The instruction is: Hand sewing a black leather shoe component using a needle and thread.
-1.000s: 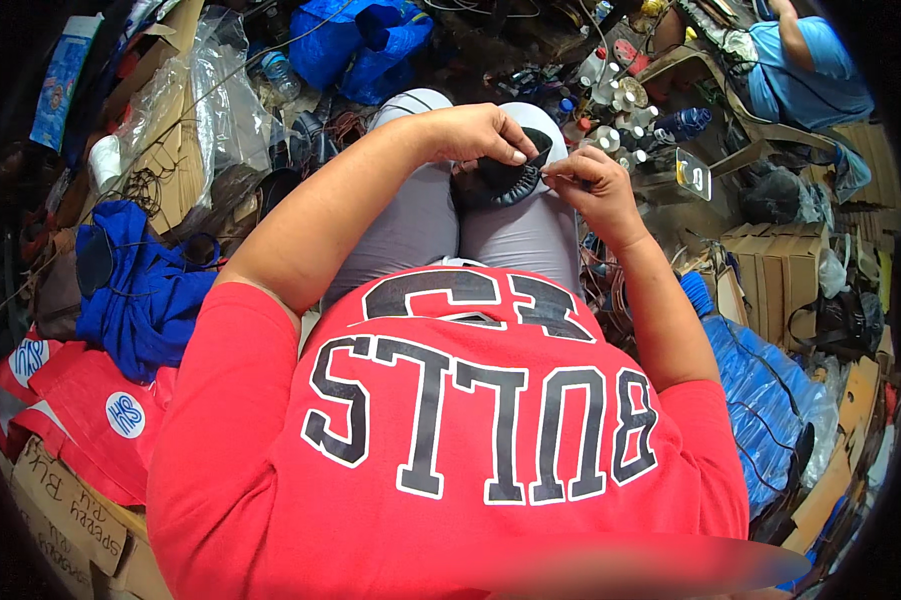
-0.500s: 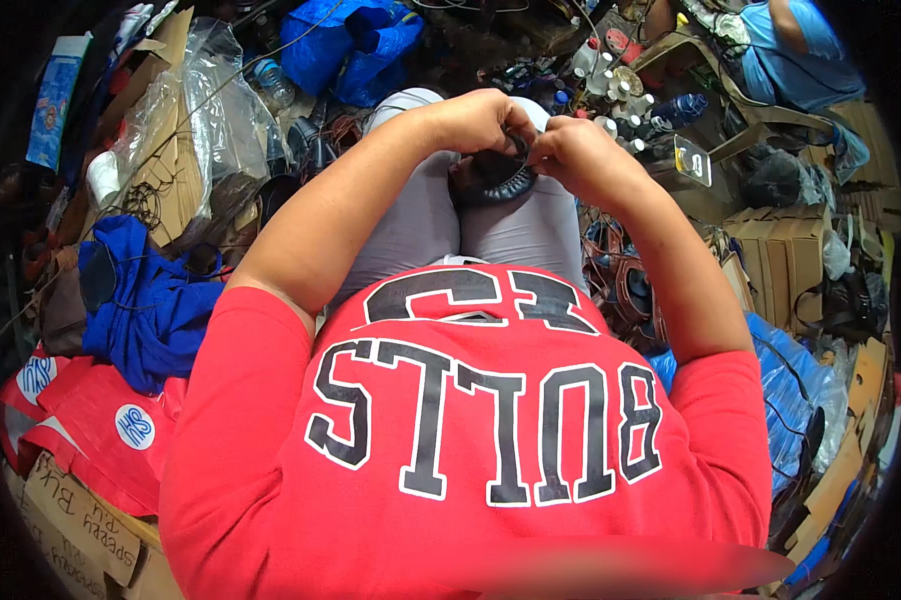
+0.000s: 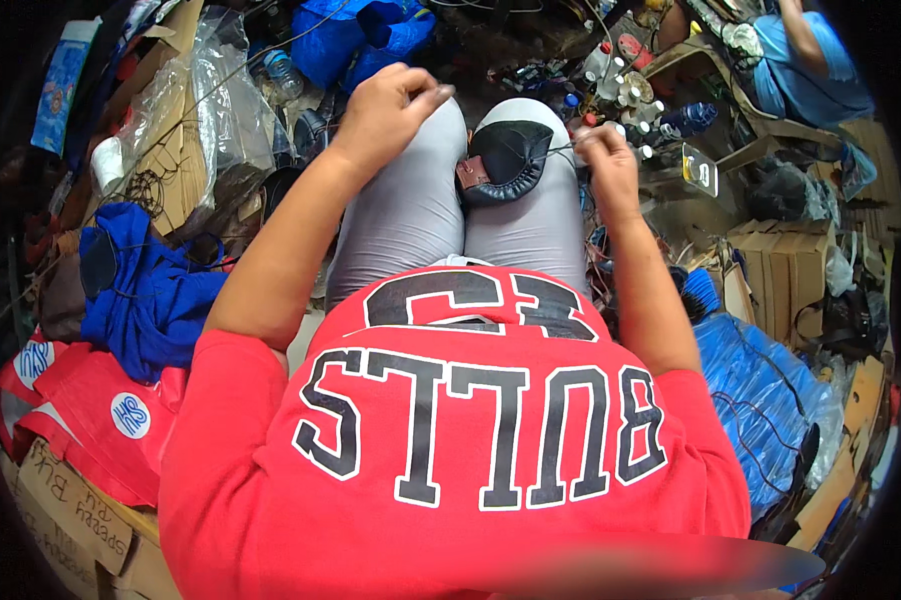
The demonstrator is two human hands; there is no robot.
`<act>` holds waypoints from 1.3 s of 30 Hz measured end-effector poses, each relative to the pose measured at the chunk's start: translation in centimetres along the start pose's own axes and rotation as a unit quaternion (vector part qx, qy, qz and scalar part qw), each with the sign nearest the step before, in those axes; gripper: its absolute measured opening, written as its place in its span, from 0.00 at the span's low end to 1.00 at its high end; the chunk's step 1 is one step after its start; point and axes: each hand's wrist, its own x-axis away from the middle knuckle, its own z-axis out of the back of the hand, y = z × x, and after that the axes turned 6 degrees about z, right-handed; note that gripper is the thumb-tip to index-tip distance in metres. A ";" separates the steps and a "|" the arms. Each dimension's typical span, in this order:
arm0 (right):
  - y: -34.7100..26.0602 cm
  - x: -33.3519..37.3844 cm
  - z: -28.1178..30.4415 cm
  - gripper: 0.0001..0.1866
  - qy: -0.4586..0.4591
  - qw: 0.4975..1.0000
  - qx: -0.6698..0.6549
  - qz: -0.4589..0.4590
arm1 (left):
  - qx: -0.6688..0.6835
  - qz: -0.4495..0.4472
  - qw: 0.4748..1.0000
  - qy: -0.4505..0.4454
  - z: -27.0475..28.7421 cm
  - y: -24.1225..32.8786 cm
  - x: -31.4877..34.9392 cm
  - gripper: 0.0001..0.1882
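A black leather shoe upper [image 3: 515, 160] with a puckered, gathered lower edge rests over my right knee. A small brownish-pink patch [image 3: 471, 173] shows at its left side. Dark thread [image 3: 562, 149] runs from the upper to my right hand [image 3: 608, 165], whose fingers are pinched on it just right of the knee. My left hand [image 3: 390, 108] is raised over my left knee, apart from the upper. Its fingers are curled together, and whatever they may hold is too small to make out.
Several bottles [image 3: 630, 92] stand beyond my right knee. A blue bag [image 3: 365, 40] lies ahead, with clear plastic and cardboard [image 3: 165, 180] to the left. Blue cloth [image 3: 145, 290] is by my left elbow; a cardboard box [image 3: 780, 270] and blue plastic [image 3: 750, 390] are at right. Another person's arm [image 3: 805, 40] shows far right.
My hands have moved apart from close together at the shoe upper, the left to the left and the right to the right. The upper now lies uncovered on my knee.
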 end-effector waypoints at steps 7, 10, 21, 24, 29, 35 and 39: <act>-2.5 -0.1 -0.2 0.21 -0.085 0.769 -0.617 -0.140 | 0.724 0.129 0.637 -0.232 -4.6 3.6 -0.4 0.19; -3.2 1.9 1.5 0.23 -0.004 0.882 -0.439 -0.170 | 0.737 0.154 0.614 -0.235 -3.2 -1.1 -0.6 0.19; -5.6 0.7 10.4 0.31 -0.146 0.963 0.206 -0.089 | -0.109 -0.071 0.991 0.041 5.2 -4.5 1.1 0.25; -8.7 -2.7 1.6 0.27 -0.262 0.949 0.177 -0.001 | 0.001 -0.117 0.984 -0.131 0.6 1.7 3.6 0.20; -7.1 -4.7 -2.2 0.19 -0.407 0.831 0.375 -0.057 | -0.082 -0.173 0.962 -0.193 -4.6 3.4 4.0 0.15; -5.2 -1.5 -1.0 0.18 -0.341 0.896 0.206 -0.196 | -0.054 -0.193 0.963 -0.181 -4.8 2.5 4.0 0.13; -6.4 -0.5 -2.5 0.15 -0.247 0.937 0.216 -0.121 | 0.031 -0.174 0.956 -0.234 -3.4 1.6 2.2 0.11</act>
